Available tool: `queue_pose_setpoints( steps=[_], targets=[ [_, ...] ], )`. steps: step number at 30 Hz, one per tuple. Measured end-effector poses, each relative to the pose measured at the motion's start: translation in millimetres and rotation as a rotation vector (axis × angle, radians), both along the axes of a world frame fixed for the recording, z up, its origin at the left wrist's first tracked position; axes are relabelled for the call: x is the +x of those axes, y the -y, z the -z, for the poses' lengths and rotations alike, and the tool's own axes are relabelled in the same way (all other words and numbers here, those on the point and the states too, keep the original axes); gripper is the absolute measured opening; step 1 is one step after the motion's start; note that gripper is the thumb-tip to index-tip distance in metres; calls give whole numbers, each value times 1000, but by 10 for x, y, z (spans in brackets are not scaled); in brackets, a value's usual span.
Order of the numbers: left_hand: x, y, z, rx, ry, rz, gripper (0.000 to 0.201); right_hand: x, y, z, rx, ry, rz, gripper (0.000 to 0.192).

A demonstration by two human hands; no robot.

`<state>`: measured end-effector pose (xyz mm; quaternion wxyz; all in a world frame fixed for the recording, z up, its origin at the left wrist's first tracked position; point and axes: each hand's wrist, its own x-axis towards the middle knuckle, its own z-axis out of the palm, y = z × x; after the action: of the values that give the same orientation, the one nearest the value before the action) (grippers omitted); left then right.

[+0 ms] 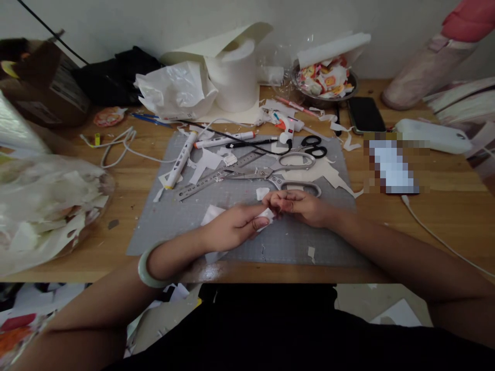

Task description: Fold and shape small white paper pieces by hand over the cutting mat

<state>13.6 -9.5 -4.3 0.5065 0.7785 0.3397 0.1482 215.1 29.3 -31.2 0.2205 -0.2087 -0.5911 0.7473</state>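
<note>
Over the grey cutting mat [154,226], my left hand [235,225] pinches a small white paper piece [266,218] between thumb and fingers. My right hand [299,206] meets it at the fingertips, its fingers pressed together; whatever they grip is too small to make out. Just beyond my fingers lies another little white paper piece [262,194]. Large silver scissors [276,178] rest across a steel ruler [209,181] behind my hands. A white paper sheet [212,214] is partly covered by my left hand.
A hot glue gun [285,126], markers [181,159], black-handled scissors [315,148] and paper scraps crowd the mat's far side. A plastic bag of scraps [50,211] stands at left. At right are a lit phone [392,165] with a cable and a white power bank [433,135].
</note>
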Motion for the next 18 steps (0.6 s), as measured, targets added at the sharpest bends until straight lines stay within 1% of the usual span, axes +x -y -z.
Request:
queue_pose_setpoints(
  steps=[2, 4, 7, 10, 13, 15, 18],
  targets=[
    [2, -5, -1, -1, 10, 0, 28, -2, 11, -3, -50, 4, 27, 37],
    [5, -8, -3, 3, 15, -1, 28, -10, 20, -17, -39, 23, 39, 35],
    [8, -7, -5, 13, 23, -9, 28, -25, 25, -37, 20, 60, 6, 36],
    [12, -5, -5, 21, 33, -5, 27, -32, 9, -39, 122, 83, -54, 34],
    [12, -4, -6, 20, 39, 3, 26, -24, -15, -28, 175, 39, -83, 38],
    [8, -4, -7, 15, 40, 4, 25, -14, -24, -20, 130, -15, -78, 40],
    [3, -6, -9, 17, 41, 4, 25, -2, -19, -13, -29, -54, -25, 36]
  ],
)
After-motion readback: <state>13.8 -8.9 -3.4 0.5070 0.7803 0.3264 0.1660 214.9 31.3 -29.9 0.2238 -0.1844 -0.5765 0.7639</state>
